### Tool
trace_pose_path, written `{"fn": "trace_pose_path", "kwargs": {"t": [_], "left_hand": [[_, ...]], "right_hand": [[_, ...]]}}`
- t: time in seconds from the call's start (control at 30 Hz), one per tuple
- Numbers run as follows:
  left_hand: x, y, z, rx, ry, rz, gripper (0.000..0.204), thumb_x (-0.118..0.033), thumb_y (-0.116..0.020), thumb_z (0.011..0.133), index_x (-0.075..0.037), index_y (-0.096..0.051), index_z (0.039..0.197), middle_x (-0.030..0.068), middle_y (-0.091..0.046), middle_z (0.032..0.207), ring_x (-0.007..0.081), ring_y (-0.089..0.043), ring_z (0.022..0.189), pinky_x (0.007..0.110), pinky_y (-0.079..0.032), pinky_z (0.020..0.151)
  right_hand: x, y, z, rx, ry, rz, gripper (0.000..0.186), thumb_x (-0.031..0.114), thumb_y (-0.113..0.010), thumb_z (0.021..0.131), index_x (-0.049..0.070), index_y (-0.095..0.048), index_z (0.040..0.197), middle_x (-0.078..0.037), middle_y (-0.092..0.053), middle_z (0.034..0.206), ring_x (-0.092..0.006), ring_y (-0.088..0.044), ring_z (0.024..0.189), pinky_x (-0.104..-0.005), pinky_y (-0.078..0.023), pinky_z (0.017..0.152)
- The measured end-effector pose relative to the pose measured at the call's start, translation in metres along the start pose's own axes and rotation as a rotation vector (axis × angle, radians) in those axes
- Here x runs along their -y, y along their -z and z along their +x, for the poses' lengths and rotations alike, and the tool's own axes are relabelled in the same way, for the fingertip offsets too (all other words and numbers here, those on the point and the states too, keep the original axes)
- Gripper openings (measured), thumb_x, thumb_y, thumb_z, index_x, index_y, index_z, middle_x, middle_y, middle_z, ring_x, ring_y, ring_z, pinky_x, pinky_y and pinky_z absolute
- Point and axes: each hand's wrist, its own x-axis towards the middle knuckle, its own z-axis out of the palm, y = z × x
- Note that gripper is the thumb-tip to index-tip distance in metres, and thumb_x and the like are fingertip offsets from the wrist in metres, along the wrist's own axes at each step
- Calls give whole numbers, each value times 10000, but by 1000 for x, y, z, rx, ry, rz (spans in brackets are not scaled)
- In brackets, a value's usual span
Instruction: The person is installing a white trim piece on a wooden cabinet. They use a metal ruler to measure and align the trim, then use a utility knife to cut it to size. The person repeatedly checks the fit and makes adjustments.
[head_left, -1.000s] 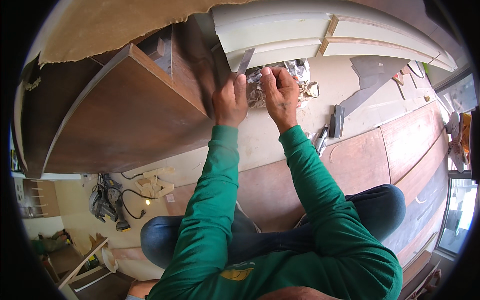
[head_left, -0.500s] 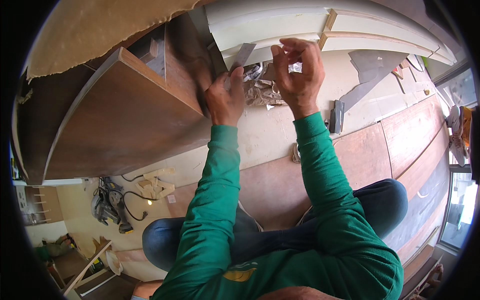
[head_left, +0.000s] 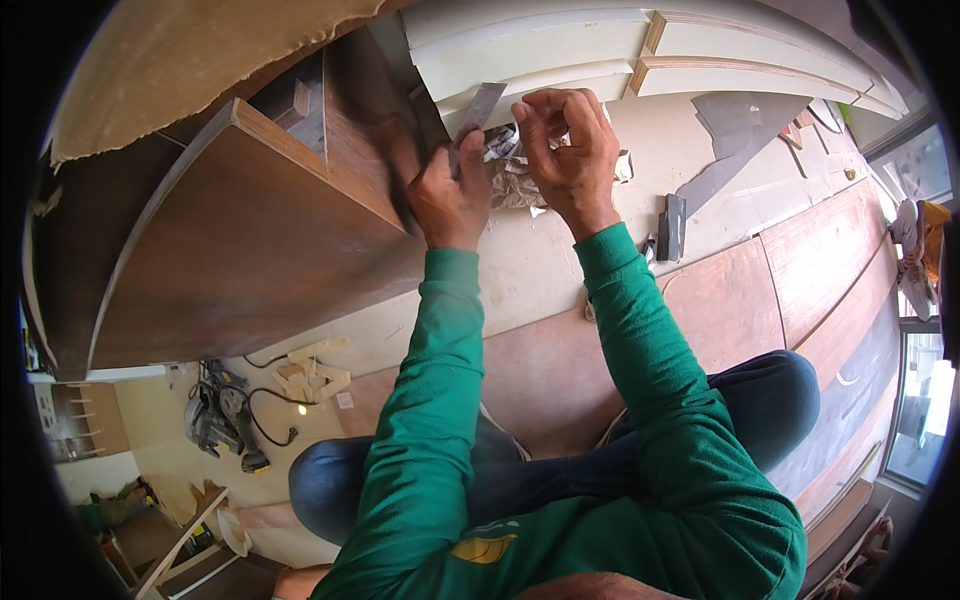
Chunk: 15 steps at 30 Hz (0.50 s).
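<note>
My left hand (head_left: pixel 447 203) grips a flat grey strip (head_left: pixel 485 105), which points up and slightly right from between thumb and fingers. To its right, my right hand (head_left: pixel 577 165) is raised with its fingers curled and thumb tip close to the index finger. Whatever may lie in that pinch is too small to make out. Both hands are in front of white panels with bare plywood edges (head_left: pixel 540 45). Beneath and between the hands lies crumpled brown paper (head_left: pixel 512 190) on the floor.
A large brown wooden panel (head_left: pixel 230 240) stands at the left. A dark rectangular block (head_left: pixel 672 228) and a torn grey sheet (head_left: pixel 735 145) lie to the right. Lower left are a corded power saw (head_left: pixel 212 420) and wood scraps (head_left: pixel 312 378). Another person's shoes (head_left: pixel 910 260) show far right.
My right hand has moved left and slightly down, nearer the strip, and its thumb and index finger have drawn together. The left hand keeps the strip almost in place.
</note>
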Motion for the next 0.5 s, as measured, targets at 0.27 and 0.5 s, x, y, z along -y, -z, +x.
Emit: {"fn": "trace_pose_path", "kwargs": {"t": [0.27, 0.5], "left_hand": [[-15, 1, 5, -67, 91, 98, 501, -529, -782, 1026, -31, -822, 1076, 196, -810, 878, 389, -811, 815, 463, -627, 718], [-29, -8, 8, -32, 113, 20, 557, -526, -788, 1026, 1, -779, 1206, 204, -823, 995, 386, -819, 844, 459, -638, 708]], "right_hand": [[4, 7, 36, -100, 432, -232, 438, 252, -975, 840, 121, -770, 1204, -81, -729, 1140, -305, -669, 1122, -440, -526, 939], [13, 40, 100, 191, 809, -490, 849, 545, -887, 885, 210, -595, 1608, -142, -652, 1374, -317, -624, 1191, -547, -480, 959]]}}
